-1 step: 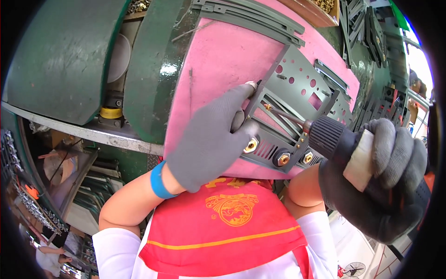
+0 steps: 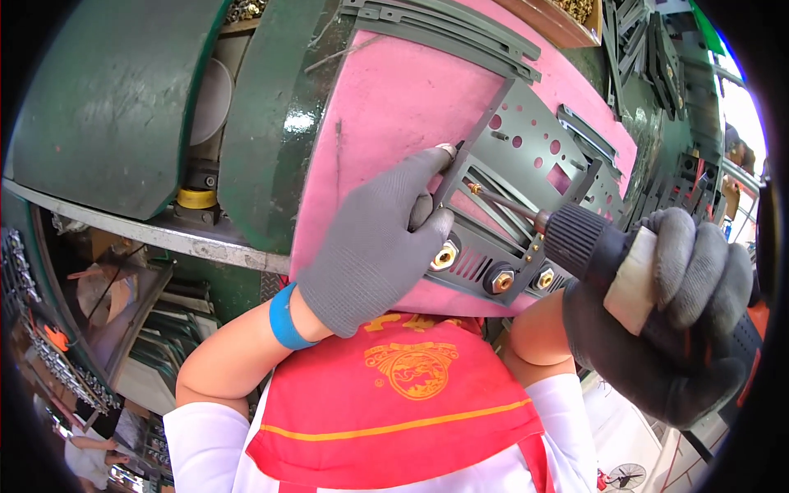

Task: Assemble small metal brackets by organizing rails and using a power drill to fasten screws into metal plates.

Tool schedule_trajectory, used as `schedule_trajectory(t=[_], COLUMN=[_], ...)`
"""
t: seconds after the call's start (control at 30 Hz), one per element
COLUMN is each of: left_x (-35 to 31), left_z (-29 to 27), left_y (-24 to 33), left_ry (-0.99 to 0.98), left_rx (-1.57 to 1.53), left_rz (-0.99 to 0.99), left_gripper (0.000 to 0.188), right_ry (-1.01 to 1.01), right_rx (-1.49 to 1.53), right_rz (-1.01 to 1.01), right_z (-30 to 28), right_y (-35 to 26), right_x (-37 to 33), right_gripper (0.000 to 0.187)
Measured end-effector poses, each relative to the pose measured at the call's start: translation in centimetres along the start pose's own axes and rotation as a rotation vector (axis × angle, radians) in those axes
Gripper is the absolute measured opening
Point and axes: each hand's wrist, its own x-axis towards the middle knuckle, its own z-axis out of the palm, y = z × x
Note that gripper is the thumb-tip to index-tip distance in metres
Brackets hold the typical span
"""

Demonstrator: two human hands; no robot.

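A dark grey sheet-metal frame (image 2: 526,156) with round holes, slots and brass fittings lies on the pink work surface (image 2: 411,90). My left hand (image 2: 370,234), in a grey glove, grips its left edge, fingertips on the far side and thumb near a brass fitting (image 2: 445,255). In my gloved right hand (image 2: 666,312) is a black power screwdriver (image 2: 582,238), a pale wrap around its body. Its long bit points left into the frame, and the tip meets a small brass-coloured screw (image 2: 474,189) at the inner left side.
Grey metal strips (image 2: 444,29) lie along the far edge of the pink surface. A wooden box (image 2: 559,16) of small brass parts stands beyond them. More metal parts (image 2: 649,57) are stacked at far right. Dark green panels (image 2: 115,99) stand at left; a person (image 2: 89,456) shows at lower left.
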Motion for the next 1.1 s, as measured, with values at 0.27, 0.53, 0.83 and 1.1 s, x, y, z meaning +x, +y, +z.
schedule_trajectory(t=[0.27,0.53,0.83,1.1], left_x=[0.0,-0.1,-0.3,-0.7], left_z=[0.5,0.9,1.0,0.5], left_y=[-0.8,-1.6,-1.9,-0.7], left_ry=[0.062,0.141,0.151,0.122], left_rx=[0.068,0.121,0.072,-0.069], left_rz=[0.097,0.178,0.207,0.140], left_gripper=[0.043,0.035,0.032,0.032], right_ry=[-0.032,-0.139,-0.258,-0.255], right_rx=[-0.128,-0.095,-0.078,-0.066], right_rz=[0.023,0.219,0.299,0.263], right_z=[-0.7,1.0,1.3,0.8], right_y=[0.8,2.4,3.6,3.5], right_x=[-0.3,-1.1,-0.2,-0.1], right_gripper=[0.034,0.036,0.031,0.025])
